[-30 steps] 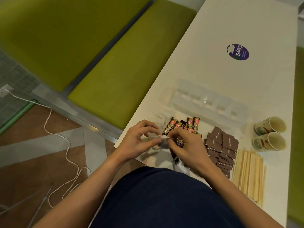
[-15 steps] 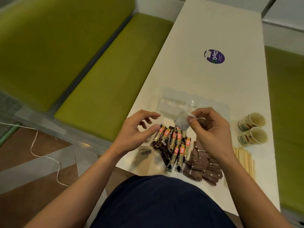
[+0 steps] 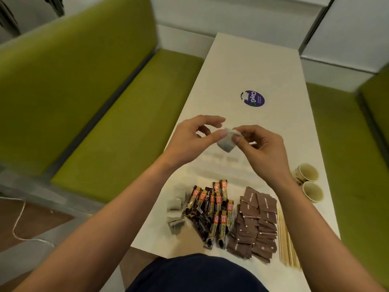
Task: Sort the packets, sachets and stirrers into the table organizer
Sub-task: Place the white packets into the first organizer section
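Both hands raised above the worktop [image 3: 248, 66]. Left hand [image 3: 195, 140] and right hand [image 3: 261, 144] pinch one pale tea-bag sachet [image 3: 226, 142] between thumbs and fingertips, each on one side of it. Sachet is held in the air, above the clear table organizer [image 3: 223, 163].

Organizer is transparent, largely hidden behind the hands; faint dividers show. Cannot tell whether any compartment holds anything; none looks filled.

Stock unsorted on the near worktop, left to right:
- small pile of tea-bag sachets [image 3: 175, 211]
- coffee stick packets [image 3: 212, 211], black with orange labels, loosely fanned
- heap of brown sachets [image 3: 255, 222]
- wooden stirrers [image 3: 287, 241], lying flat in a row at the right edge of the heap

Two paper cups [image 3: 308, 182] lie on their sides, just right of the organizer. Round purple sticker [image 3: 252, 99] further up the worktop.

Judgement: task at an early stage. The sachet in hand appears to be among the first going in. All four groups remain to be sorted.
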Motion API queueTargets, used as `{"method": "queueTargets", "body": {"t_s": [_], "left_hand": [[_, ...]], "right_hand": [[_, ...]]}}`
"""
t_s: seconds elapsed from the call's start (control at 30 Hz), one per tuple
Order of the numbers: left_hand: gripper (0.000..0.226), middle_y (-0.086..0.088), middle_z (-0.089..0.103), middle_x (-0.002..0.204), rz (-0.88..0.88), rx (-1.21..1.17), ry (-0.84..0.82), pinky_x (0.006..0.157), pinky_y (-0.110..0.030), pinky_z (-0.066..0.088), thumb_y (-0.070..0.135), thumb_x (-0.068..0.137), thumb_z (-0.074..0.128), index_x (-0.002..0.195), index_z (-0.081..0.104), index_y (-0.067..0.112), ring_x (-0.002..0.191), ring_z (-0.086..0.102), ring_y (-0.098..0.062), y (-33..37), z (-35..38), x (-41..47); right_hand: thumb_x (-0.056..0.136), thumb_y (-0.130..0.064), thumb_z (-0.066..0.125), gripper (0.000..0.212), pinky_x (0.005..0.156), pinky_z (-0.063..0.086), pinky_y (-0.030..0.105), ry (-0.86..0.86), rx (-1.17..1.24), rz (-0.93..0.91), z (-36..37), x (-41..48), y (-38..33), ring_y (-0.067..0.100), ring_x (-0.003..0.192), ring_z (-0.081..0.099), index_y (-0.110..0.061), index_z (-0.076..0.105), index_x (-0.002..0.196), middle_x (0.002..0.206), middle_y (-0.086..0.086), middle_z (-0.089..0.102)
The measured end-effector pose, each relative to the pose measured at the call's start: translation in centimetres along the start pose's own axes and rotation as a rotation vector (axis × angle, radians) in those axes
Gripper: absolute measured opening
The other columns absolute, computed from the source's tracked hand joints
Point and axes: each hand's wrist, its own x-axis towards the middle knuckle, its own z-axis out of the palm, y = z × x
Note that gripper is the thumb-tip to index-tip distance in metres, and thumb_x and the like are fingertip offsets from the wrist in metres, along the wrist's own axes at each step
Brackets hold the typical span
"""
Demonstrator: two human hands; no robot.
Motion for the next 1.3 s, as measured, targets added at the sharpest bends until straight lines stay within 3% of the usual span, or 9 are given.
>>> {"method": "queueTargets", "body": {"t_s": [0.13,0.33,0.5,0.63,0.8,1.07,1.3], "left_hand": [[0.027,0.014,0.072,0.105,-0.031,0.054,0.043,0.073,-0.017,0.046,0.036,0.085,0.079,0.111,0.074,0.029,0.08,0.062,-0.005,-1.9,-1.3,2.0],[0.05,0.018,0.066,0.112,-0.267,0.238,-0.062,0.073,-0.02,0.048,0.047,0.076,0.084,0.121,0.066,0.035,0.094,0.063,-0.002,-8.7,-2.6,-0.2],[0.023,0.016,0.063,0.108,-0.196,0.379,-0.112,0.074,-0.023,0.053,0.042,0.08,0.081,0.101,0.074,0.037,0.092,0.062,0.001,-12.1,-1.9,-1.5],[0.004,0.014,0.064,0.102,-0.126,0.434,-0.096,0.075,-0.026,0.054,0.032,0.087,0.076,0.091,0.077,0.032,0.087,0.061,0.0,-13.2,-1.3,-1.8],[0.005,0.012,0.068,0.101,-0.103,0.444,-0.076,0.077,-0.027,0.054,0.03,0.09,0.074,0.091,0.079,0.03,0.087,0.062,-0.002,-13.5,-1.3,-1.9],[0.007,0.011,0.069,0.098,-0.113,0.446,-0.063,0.077,-0.034,0.054,0.031,0.09,0.073,0.093,0.08,0.031,0.085,0.063,-0.006,-13.9,-1.2,-2.0],[0.019,0.016,0.066,0.103,-0.164,0.327,-0.003,0.074,-0.021,0.053,0.039,0.089,0.074,0.108,0.075,0.032,0.089,0.064,-0.002,-12.4,-2.0,-3.5]], "right_hand": [[0.091,-0.015,0.074,0.015,0.067,0.051,0.016,-0.004,-0.026,0.007,1.8,3.0,1.0,0.002,0.079,0.067,-0.028,0.075,0.097,0.086,-0.016,0.074],[0.093,-0.017,0.072,0.012,0.073,0.054,0.02,0.011,-0.103,0.072,5.9,5.4,4.6,0.001,0.084,0.067,-0.025,0.076,0.1,0.088,-0.016,0.073],[0.094,-0.018,0.069,0.013,0.081,0.056,0.03,-0.061,-0.219,0.138,8.5,5.6,7.9,0.007,0.085,0.067,-0.02,0.076,0.103,0.091,-0.011,0.073],[0.094,-0.027,0.069,0.015,0.092,0.046,0.036,-0.133,-0.384,0.185,10.1,5.6,10.0,0.02,0.11,0.056,-0.023,0.077,0.105,0.107,-0.003,0.065],[0.093,-0.038,0.069,0.019,0.091,0.044,0.041,-0.137,-0.563,0.239,11.3,5.7,10.6,0.022,0.109,0.047,-0.031,0.079,0.107,0.099,-0.006,0.047],[0.095,-0.039,0.065,0.023,0.088,0.036,0.039,-0.06,-0.713,0.182,12.2,5.4,10.3,0.024,0.106,0.051,-0.028,0.078,0.11,0.105,-0.001,0.059],[0.09,-0.046,0.071,0.021,0.085,0.037,0.038,-0.016,-0.647,0.139,11.2,4.9,10.1,0.023,0.101,0.055,-0.027,0.073,0.099,0.095,-0.007,0.06]]}}
